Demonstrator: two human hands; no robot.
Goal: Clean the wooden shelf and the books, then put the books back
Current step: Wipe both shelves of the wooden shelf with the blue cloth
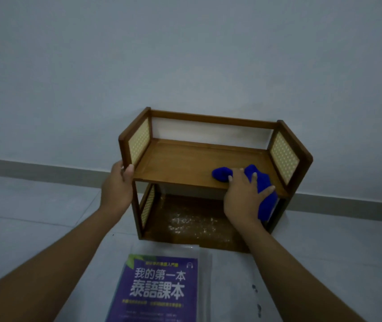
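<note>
A small two-tier wooden shelf (180,159) with woven side panels stands on the floor against the wall, with no books on it. My left hand (118,184) grips its left side panel at the front edge. My right hand (243,194) presses a bunched blue cloth (262,182) onto the right part of the upper board, fingers spread over it; part of the cloth hangs over the front edge. The lower board (192,219) carries whitish dust. A purple book (157,289) with white lettering lies flat on the floor in front of the shelf, on top of other books.
A pale wall with a grey baseboard (34,168) runs behind the shelf. The light tiled floor (34,217) stretches left and right of it. Small dark marks dot the floor at the lower right (256,298).
</note>
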